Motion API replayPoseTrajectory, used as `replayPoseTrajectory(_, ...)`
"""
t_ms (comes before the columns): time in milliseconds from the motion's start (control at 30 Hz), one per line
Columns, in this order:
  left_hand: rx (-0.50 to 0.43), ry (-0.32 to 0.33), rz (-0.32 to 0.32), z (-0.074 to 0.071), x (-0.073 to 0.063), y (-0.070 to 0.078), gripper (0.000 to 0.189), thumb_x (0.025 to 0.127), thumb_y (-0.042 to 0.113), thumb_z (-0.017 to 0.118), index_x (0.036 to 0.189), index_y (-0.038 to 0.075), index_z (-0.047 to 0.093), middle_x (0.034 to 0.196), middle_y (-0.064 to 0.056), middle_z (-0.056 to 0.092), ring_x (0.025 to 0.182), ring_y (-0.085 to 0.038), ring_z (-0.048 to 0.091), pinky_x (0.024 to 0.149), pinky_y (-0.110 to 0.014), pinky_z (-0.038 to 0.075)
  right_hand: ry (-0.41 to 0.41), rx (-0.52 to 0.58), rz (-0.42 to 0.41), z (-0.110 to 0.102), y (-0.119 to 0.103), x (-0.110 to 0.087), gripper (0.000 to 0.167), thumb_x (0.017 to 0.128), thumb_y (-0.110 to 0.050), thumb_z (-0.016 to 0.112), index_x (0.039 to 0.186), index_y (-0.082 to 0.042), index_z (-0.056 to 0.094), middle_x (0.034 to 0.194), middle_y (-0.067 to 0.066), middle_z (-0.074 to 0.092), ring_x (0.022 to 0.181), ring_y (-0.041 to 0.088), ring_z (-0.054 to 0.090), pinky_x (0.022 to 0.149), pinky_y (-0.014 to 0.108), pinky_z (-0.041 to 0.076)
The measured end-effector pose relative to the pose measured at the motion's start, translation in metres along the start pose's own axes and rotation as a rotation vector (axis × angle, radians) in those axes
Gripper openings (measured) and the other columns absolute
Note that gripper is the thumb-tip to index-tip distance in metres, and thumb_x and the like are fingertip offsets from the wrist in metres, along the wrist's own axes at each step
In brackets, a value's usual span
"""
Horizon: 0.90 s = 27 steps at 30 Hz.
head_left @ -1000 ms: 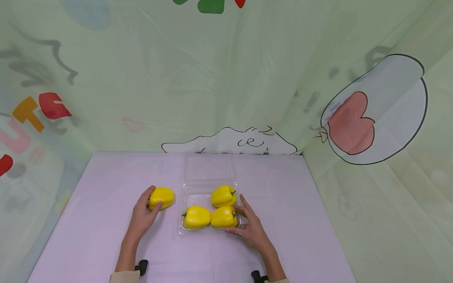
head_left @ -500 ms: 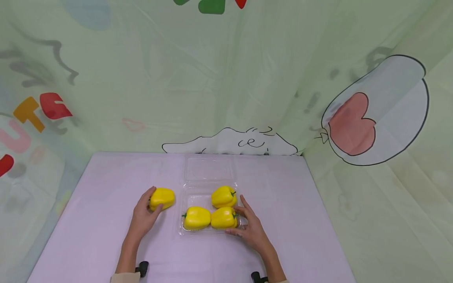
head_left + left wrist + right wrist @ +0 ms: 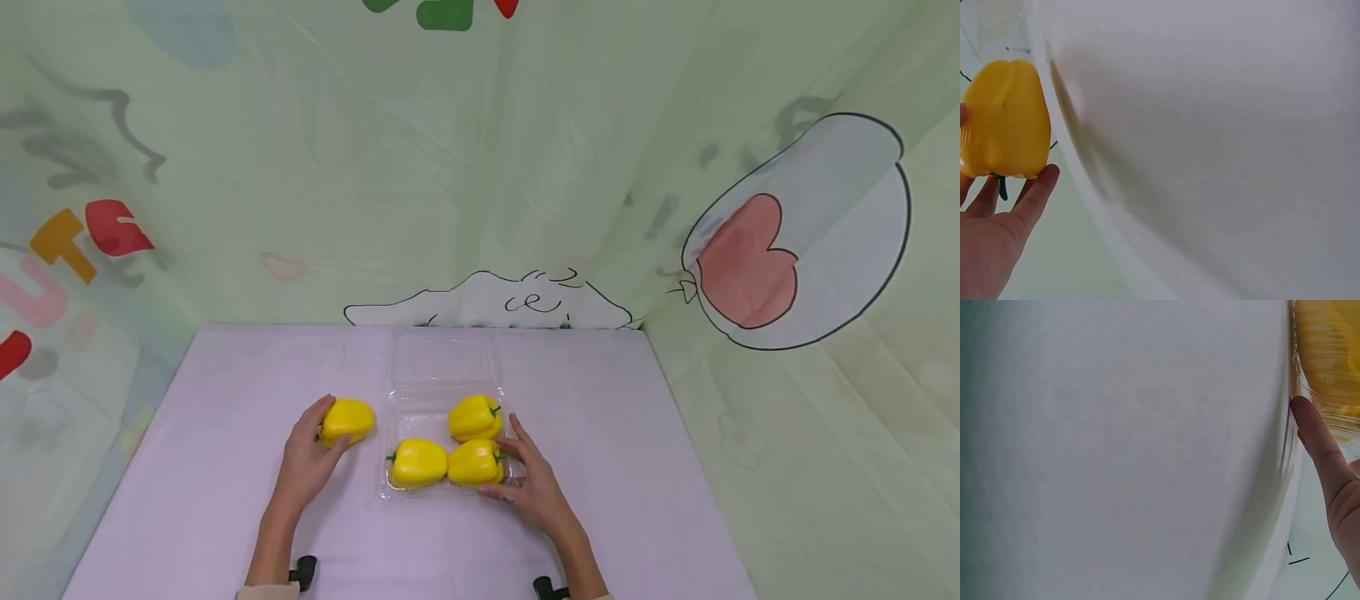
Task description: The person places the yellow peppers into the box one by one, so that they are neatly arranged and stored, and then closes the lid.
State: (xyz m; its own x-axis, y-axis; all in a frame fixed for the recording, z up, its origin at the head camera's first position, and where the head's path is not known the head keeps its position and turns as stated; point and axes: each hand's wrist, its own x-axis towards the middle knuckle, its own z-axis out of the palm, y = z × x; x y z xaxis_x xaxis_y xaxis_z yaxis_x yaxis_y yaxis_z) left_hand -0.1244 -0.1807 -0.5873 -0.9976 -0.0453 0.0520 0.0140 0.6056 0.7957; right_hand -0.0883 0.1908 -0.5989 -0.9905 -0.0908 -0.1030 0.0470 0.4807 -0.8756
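Note:
My left hand [image 3: 303, 467] holds a yellow bell pepper [image 3: 349, 420] left of a clear plastic clamshell container [image 3: 418, 414]. In the left wrist view this pepper [image 3: 1007, 119] has its green stem towards the palm, fingers around its end. Three other yellow peppers sit in the container: one at front left [image 3: 417, 463], one at front right [image 3: 476, 462], one at back right [image 3: 476, 417]. The right hand [image 3: 538, 487] touches the container's right side with fingers spread. In the right wrist view a straight digit [image 3: 1316, 434] rests against the plastic wall, a pepper [image 3: 1335, 353] showing through.
The container's lid [image 3: 444, 358] lies folded back behind the base. A pale lilac cloth covers the table [image 3: 247, 367]. Printed curtains [image 3: 420, 167] hang behind and beside it. Black wrist devices [image 3: 303, 572] show near both cuffs.
My left hand has shifted slightly to the right with its pepper, nearer the container. The right hand and the three peppers in the container stay about where they were.

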Motion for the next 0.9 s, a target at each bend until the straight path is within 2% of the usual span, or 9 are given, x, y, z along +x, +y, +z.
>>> replayPoseTrajectory(133,0.011,0.011,0.005,-0.001,-0.001,0.007,0.07,0.099,0.012,0.073,0.16,0.005,0.042,0.167,-0.02,0.041,0.151,-0.044,0.042,0.119,-0.062,0.047,-0.003,0.002,-0.001,0.0,0.0,0.0,0.079,0.073,-0.03,0.098,0.143,-0.018,0.063,0.18,0.002,0.018,0.149,0.038,0.051,0.098,0.033,0.064)
replayPoseTrajectory(267,-0.016,0.022,0.012,-0.003,-0.003,0.017,0.07,0.099,0.013,0.073,0.161,0.007,0.041,0.167,-0.019,0.041,0.149,-0.042,0.045,0.117,-0.062,0.049,-0.004,-0.001,-0.002,0.0,0.0,-0.001,0.079,0.074,-0.031,0.097,0.143,-0.018,0.062,0.18,0.001,0.018,0.149,0.039,0.051,0.1,0.036,0.063)
replayPoseTrajectory(500,-0.057,0.041,0.061,-0.002,-0.004,0.031,0.07,0.097,0.01,0.076,0.159,0.007,0.043,0.165,-0.018,0.045,0.141,-0.041,0.054,0.112,-0.061,0.054,-0.004,0.0,0.001,0.0,-0.001,-0.001,0.077,0.074,-0.03,0.097,0.143,-0.017,0.063,0.18,0.001,0.018,0.148,0.039,0.052,0.1,0.037,0.063)
replayPoseTrajectory(700,-0.083,0.016,0.096,0.0,-0.002,0.046,0.07,0.097,0.011,0.076,0.16,0.01,0.044,0.165,-0.016,0.045,0.139,-0.039,0.055,0.112,-0.061,0.054,0.0,-0.022,-0.003,0.0,-0.002,0.0,0.078,0.074,-0.032,0.097,0.143,-0.018,0.063,0.18,0.001,0.018,0.148,0.038,0.052,0.099,0.037,0.064)
replayPoseTrajectory(900,-0.119,-0.028,0.141,0.01,0.0,0.055,0.071,0.097,0.011,0.077,0.16,0.01,0.044,0.165,-0.016,0.046,0.14,-0.038,0.055,0.114,-0.061,0.053,-0.001,-0.029,-0.005,0.001,-0.001,0.0,0.078,0.074,-0.033,0.097,0.143,-0.018,0.062,0.18,0.002,0.017,0.148,0.038,0.052,0.097,0.036,0.064)
